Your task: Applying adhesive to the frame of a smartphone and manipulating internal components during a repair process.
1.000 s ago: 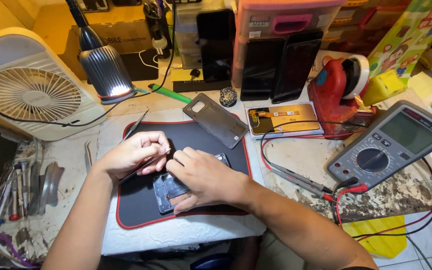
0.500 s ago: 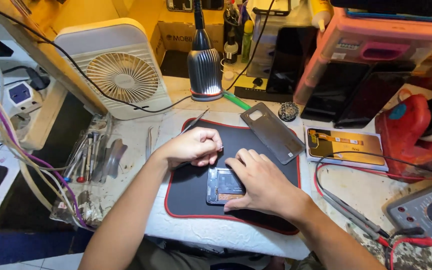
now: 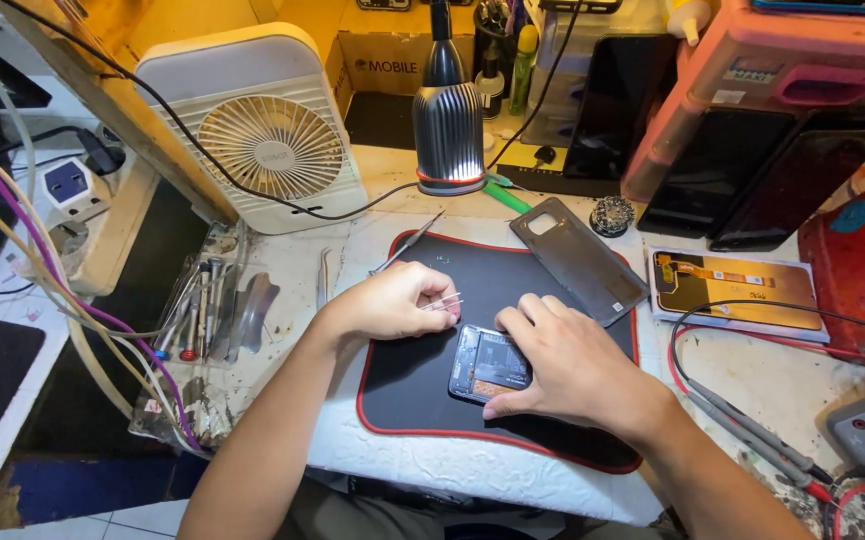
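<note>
- A cluttered, pale, stained bench (image 3: 783, 375) is seen, with yellow walls and shelves behind its far edge and a blue floor below its left edge.
- A black mat with a red border (image 3: 423, 400) is laid near the bench's front edge.
- An opened phone (image 3: 490, 363) is found at the mat's middle; it is pressed flat by the right hand (image 3: 568, 365), whose fingers lie spread over its right side rather than closed around it.
- Thin tweezers (image 3: 445, 301) are pinched in the closed fingers of the left hand (image 3: 388, 300), just left of the phone.
- A grey back cover (image 3: 578, 258) is set on the mat's far right corner.
- A white fan (image 3: 268, 140) and a lamp (image 3: 448, 125) are stood along the far edge.
- Loose tools (image 3: 208, 315) are gathered at the left edge; a flat screen part (image 3: 733, 290) and red probe leads (image 3: 743, 420) are kept at the right.
</note>
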